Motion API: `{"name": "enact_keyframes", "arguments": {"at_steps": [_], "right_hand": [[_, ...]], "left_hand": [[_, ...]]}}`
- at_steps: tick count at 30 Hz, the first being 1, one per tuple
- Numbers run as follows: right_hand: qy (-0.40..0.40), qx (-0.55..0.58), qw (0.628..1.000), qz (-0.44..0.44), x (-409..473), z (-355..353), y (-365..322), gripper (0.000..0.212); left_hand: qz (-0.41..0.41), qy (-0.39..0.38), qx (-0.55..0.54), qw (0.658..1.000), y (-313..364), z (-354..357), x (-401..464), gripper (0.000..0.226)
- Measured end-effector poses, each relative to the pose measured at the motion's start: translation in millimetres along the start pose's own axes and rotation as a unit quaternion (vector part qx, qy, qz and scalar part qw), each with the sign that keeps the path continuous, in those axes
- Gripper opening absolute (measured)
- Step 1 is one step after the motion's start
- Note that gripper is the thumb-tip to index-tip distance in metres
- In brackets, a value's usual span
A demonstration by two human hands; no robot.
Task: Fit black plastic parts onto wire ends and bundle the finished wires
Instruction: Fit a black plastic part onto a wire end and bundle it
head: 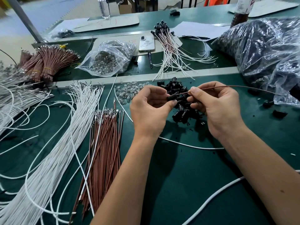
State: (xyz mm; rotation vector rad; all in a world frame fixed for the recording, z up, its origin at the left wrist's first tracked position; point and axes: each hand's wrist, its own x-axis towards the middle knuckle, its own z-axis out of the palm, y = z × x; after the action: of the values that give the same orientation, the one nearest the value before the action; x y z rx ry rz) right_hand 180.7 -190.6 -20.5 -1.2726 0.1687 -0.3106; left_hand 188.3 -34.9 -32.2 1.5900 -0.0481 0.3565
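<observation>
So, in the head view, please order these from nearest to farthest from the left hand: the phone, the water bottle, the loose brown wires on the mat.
From the left hand:
1. Loose brown wires, on the green mat just to its left.
2. Phone, face down beyond the hand, past the pale rail.
3. Water bottle, upright at the far edge of the table, top of the view.

Nothing legible shows anywhere. The phone [146, 43] at twelve o'clock on the counter [186, 168] carries a scribbled mark on its back, and the cardboard [113, 21] beyond bears red scrawl, both unreadable.
</observation>
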Motion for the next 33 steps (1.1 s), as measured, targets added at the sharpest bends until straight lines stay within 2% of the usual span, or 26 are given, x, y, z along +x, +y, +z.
{"name": "enact_keyframes", "arguments": {"at_steps": [9,13,22,33], "right_hand": [[-0.051,0.026,0.996,0.065,3.1,-4.1,-4.4,0.014],[-0.076,-0.005,0.996,0.056,0.8,-4.0,-3.5,0.01],[-0.055,0.064,0.994,0.07,3.3,-5.1,-4.6,0.014],[-0.052,-0.033,0.998,-0.018,3.5,-7.0,-1.1,0.014]], "left_hand": [[0.014,-0.022,0.007,1.0,0.4,-1.8,-0.1,0.029],[0.007,-0.043,-0.003,0.999,-0.6,-2.1,0.5,0.022],[-0.061,-0.056,-0.102,0.991,1.5,3.7,-1.4,0.018],[-0.056,-0.063,-0.108,0.991,2.7,5.0,-3.6,0.023]]}}
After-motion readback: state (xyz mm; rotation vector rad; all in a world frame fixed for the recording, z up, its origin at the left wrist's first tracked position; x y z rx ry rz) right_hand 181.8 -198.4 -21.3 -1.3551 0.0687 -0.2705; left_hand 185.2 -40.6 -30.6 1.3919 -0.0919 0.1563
